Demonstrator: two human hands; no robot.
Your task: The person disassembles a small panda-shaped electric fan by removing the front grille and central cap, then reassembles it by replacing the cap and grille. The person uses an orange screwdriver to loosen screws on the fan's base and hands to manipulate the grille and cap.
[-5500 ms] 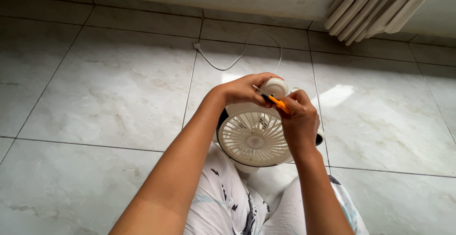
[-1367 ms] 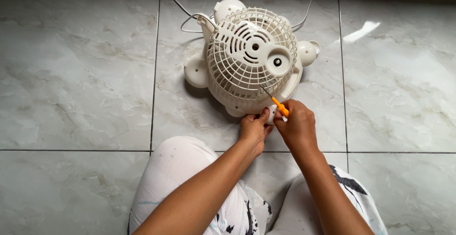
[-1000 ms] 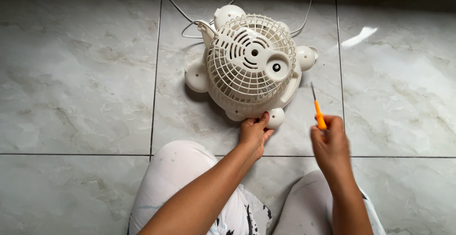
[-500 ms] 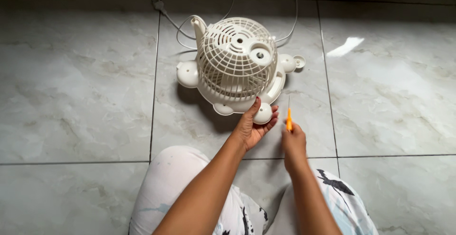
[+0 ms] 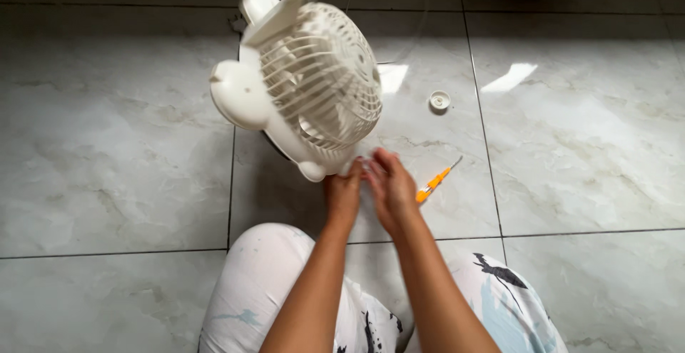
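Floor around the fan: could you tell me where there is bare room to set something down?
Bare tile lies left of the fan and right of the screwdriver and small round cap. It is crowded at the fan's base, where both hands meet.

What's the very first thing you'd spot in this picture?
The small white fan jumps out: it sits tipped up on the tile floor, upper middle, with its round grille showing. Just below it, the left hand and right hand meet at its bottom edge. An orange-handled screwdriver lies on the floor right of the hands, and a small white round cap sits farther up.
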